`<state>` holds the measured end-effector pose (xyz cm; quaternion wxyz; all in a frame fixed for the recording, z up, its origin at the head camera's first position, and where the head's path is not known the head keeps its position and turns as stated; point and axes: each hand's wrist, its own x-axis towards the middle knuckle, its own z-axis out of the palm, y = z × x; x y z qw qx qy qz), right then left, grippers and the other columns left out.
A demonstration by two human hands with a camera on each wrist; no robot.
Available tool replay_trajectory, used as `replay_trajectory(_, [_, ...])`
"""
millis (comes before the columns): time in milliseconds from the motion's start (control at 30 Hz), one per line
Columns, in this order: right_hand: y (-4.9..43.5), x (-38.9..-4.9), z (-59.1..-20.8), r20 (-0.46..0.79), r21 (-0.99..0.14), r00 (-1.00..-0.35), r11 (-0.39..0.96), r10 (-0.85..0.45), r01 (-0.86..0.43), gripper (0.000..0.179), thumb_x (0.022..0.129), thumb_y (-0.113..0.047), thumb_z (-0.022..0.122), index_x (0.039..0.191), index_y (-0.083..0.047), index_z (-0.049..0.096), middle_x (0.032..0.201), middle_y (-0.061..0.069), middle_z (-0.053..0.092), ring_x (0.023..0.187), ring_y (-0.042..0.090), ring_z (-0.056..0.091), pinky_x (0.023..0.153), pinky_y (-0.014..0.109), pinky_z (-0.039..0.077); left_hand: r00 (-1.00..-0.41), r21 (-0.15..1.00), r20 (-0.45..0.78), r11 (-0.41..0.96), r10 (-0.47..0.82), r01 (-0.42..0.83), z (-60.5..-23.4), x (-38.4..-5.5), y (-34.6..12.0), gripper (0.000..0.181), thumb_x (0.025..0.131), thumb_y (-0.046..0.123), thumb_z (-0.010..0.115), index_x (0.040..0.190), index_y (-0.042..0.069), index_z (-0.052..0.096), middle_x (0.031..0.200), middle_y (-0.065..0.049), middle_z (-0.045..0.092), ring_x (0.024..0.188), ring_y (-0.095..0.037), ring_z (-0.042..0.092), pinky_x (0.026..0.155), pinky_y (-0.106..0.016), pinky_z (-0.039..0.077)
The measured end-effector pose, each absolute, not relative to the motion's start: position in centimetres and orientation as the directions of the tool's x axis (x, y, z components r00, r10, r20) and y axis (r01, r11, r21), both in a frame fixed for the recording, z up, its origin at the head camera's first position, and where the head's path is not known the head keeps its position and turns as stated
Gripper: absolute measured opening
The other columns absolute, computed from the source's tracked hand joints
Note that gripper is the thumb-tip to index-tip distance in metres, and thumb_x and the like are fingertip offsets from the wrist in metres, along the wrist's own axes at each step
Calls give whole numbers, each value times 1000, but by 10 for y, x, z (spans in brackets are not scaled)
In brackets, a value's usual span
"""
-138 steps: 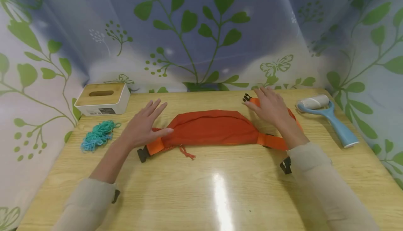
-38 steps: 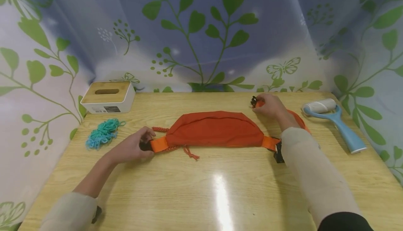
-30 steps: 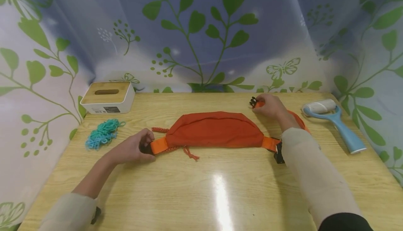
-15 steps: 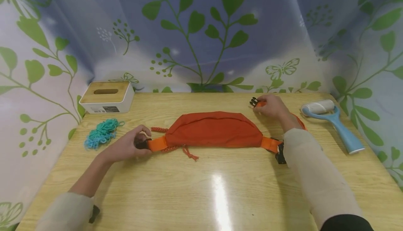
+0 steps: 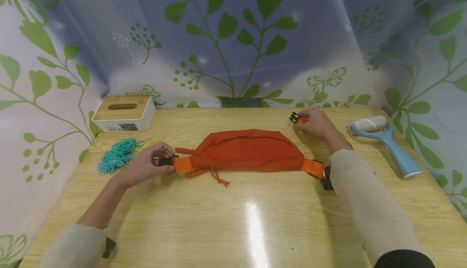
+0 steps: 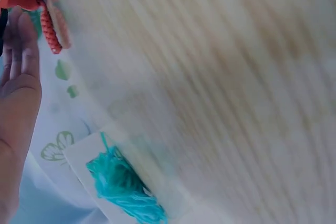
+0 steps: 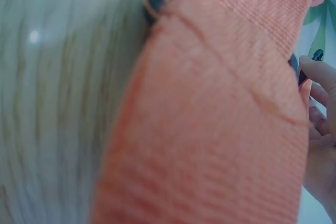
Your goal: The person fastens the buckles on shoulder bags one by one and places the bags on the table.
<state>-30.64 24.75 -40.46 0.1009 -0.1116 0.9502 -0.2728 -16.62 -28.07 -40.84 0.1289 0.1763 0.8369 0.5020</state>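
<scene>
A red-orange waist bag (image 5: 248, 150) lies across the middle of the table. My left hand (image 5: 144, 164) grips the black female buckle (image 5: 165, 161) on the bag's short orange left strap (image 5: 183, 164). At the back right, my right hand (image 5: 316, 123) pinches the orange strap end just behind the black pronged male buckle (image 5: 294, 117), whose prongs point left. In the right wrist view the orange strap (image 7: 220, 129) fills the middle, close to the camera. A black strap adjuster (image 5: 326, 178) shows beside the right sleeve. Braided red zipper pulls (image 5: 220, 177) hang at the bag's left end.
A white tissue box (image 5: 124, 114) with a wooden lid stands at the back left, with a bundle of teal yarn (image 5: 118, 154) in front of it. A blue-handled lint roller (image 5: 386, 142) lies at the right. A patterned curtain (image 5: 233, 41) encloses the table (image 5: 204, 223).
Both hands first hovered with spread fingers; they have since taken hold of the two buckle ends. Lately the left hand has tilted its buckle up and drawn it slightly left and back.
</scene>
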Motion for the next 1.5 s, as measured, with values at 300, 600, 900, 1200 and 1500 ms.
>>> replay_trajectory(300, [247, -302, -399, -112, -585, -956, 795, -272, -158, 66, 96, -28, 70, 149, 4, 46, 149, 28, 45, 135, 47, 41, 107, 62, 38, -897, 911, -17, 377, 441, 169, -395, -171, -264, 36, 92, 11, 76, 123, 3, 59, 122, -21, 56, 93, -34, 65, 75, -40, 58])
replay_trajectory(600, [247, -300, -398, -94, -588, -955, 789, -283, -176, 65, 95, -24, 71, 147, 7, 47, 147, 29, 46, 134, 47, 44, 106, 61, 39, -883, 925, -30, 349, 469, 154, -390, -174, -252, 42, 93, 10, 76, 131, 6, 60, 130, -20, 55, 99, -35, 65, 79, -48, 58])
replay_trajectory(900, [248, -299, -397, -64, -577, -950, 788, -305, -214, 64, 95, -24, 72, 146, 7, 49, 146, 29, 48, 136, 47, 42, 109, 61, 37, -866, 950, 19, 262, 500, 172, -388, -178, -237, 45, 89, 4, 78, 131, 6, 62, 137, -20, 58, 106, -32, 64, 83, -35, 58])
replay_trajectory(1200, [247, -296, -396, -26, -574, -946, 779, -325, -252, 61, 95, -22, 73, 144, 7, 51, 144, 28, 51, 135, 46, 44, 108, 60, 37, -859, 951, -10, 271, 512, 150, -387, -186, -222, 50, 87, 2, 80, 132, 4, 58, 116, -20, 63, 82, -21, 61, 69, -28, 54])
replay_trajectory(1500, [244, -292, -392, 5, -560, -939, 777, -343, -287, 55, 96, -20, 72, 142, 4, 55, 142, 27, 54, 133, 46, 46, 107, 61, 39, -886, 920, 37, 330, 462, 210, -391, -192, -211, 49, 89, 9, 80, 133, 3, 60, 118, -15, 65, 93, -25, 63, 74, -30, 56])
